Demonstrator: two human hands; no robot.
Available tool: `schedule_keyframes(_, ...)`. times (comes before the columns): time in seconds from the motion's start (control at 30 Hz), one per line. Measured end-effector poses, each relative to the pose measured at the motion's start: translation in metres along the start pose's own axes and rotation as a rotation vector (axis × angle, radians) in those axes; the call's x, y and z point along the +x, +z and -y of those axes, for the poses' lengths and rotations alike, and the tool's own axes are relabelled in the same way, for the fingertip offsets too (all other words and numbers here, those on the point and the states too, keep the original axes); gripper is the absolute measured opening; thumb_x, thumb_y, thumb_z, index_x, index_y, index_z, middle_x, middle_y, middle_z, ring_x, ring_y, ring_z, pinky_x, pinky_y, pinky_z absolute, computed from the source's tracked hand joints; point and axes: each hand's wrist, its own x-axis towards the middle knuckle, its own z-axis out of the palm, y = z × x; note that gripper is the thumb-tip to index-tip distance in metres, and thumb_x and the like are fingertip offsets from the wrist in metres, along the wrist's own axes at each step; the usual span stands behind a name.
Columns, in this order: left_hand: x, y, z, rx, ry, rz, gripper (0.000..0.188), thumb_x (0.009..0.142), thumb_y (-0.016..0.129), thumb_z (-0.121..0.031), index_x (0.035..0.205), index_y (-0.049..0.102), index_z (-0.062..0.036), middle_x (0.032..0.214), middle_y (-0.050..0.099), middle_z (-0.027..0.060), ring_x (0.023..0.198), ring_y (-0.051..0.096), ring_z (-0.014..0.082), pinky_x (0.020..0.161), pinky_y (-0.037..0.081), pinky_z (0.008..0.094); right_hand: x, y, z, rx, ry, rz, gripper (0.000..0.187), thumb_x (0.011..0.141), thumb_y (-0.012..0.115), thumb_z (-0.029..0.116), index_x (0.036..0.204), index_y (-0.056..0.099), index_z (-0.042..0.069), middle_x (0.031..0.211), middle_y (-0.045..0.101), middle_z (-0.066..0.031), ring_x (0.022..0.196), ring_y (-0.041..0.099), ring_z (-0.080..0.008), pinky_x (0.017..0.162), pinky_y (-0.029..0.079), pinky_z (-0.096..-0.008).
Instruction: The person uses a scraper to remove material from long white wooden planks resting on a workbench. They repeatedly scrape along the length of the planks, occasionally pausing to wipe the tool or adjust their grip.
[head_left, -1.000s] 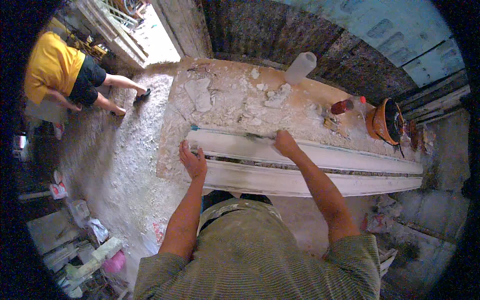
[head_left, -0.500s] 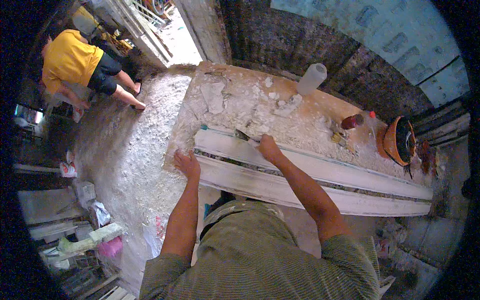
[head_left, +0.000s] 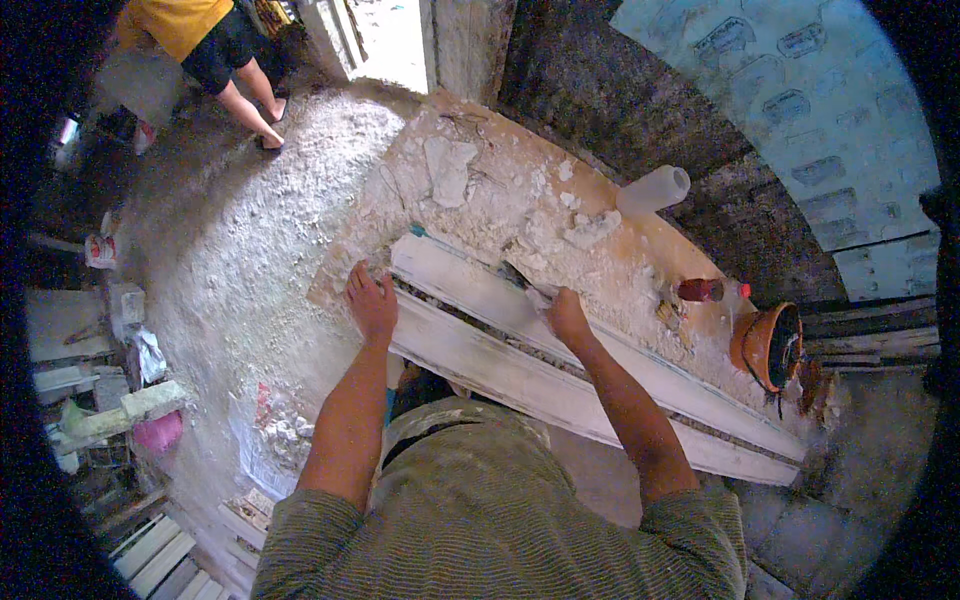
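Observation:
Two long white plaster mouldings lie side by side in front of me, a far one (head_left: 470, 272) and a near one (head_left: 450, 338), with a dark rough gap between them. My left hand (head_left: 372, 303) rests at the left end of the near moulding, its fingers stretched and slightly apart. Closed round the handle of a putty knife (head_left: 517, 275), my right hand (head_left: 567, 315) is over the far moulding. The knife's dark blade points left and away, at the moulding's far edge. Something whitish shows by the fingers, too small to name.
Plaster scraps cover the wooden tabletop (head_left: 545, 140). Along its far side are a translucent plastic bottle (head_left: 650, 190), a dark red bottle (head_left: 700, 290) and an orange bucket (head_left: 755, 345). A person in yellow (head_left: 185, 25) stands at far left. Boards and rubble (head_left: 150, 405) lie lower left.
The view has turned and shifted. My right hand has moved the putty knife a little rightward along the far moulding. My left hand stays at the left end. The other person is now partly cut off.

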Motion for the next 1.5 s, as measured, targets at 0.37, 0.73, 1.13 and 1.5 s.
schedule_keyframes(0.37, -0.001, 0.007, 0.004, 0.034, -0.027, 0.007, 0.049, 0.095, 0.057, -0.032, 0.133, 0.049, -0.003, 0.135, 0.054, 0.0175, 0.13, 0.047, 0.0345, 0.11, 0.035, 0.0484, 0.012, 0.02, -0.01, 0.085, 0.054, 0.063, 0.04, 0.078, 0.077, 0.012, 0.112, 0.064, -0.004, 0.107, 0.063, -0.0233, 0.102, 0.062, -0.0392, 0.086, 0.052, -0.0437)
schedule_keyframes(0.73, -0.001, -0.001, 0.0, -0.064, -0.084, 0.015, 0.05, 0.095, 0.058, -0.034, 0.134, 0.049, -0.0029, 0.134, 0.054, 0.018, 0.129, 0.047, 0.0346, 0.112, 0.032, 0.048, 0.029, 0.018, 0.068, -0.127, -0.148, -0.025, 0.039, 0.078, 0.075, 0.022, 0.104, 0.062, -0.004, 0.103, 0.063, -0.0281, 0.101, 0.059, -0.0451, 0.086, 0.049, -0.0521)
schedule_keyframes(1.13, -0.002, 0.0, 0.003, -0.036, -0.137, 0.118, 0.053, 0.096, 0.056, -0.037, 0.137, 0.046, -0.0041, 0.138, 0.052, 0.0159, 0.133, 0.045, 0.0325, 0.113, 0.031, 0.0487, 0.066, -0.021, 0.068, -0.47, -0.414, 0.231, 0.033, 0.08, 0.068, 0.021, 0.109, 0.064, 0.004, 0.109, 0.066, -0.0191, 0.083, 0.067, -0.0409, 0.076, 0.055, -0.0529)
schedule_keyframes(1.5, 0.002, -0.005, 0.002, -0.01, -0.106, 0.147, 0.049, 0.096, 0.056, -0.035, 0.134, 0.049, -0.0054, 0.138, 0.053, 0.0143, 0.133, 0.045, 0.0311, 0.113, 0.031, 0.0476, 0.165, 0.024, 0.2, -0.539, -0.569, 0.172, 0.028, 0.076, 0.071, 0.023, 0.098, 0.07, 0.005, 0.093, 0.07, -0.0171, 0.087, 0.068, -0.0379, 0.081, 0.054, -0.0483)
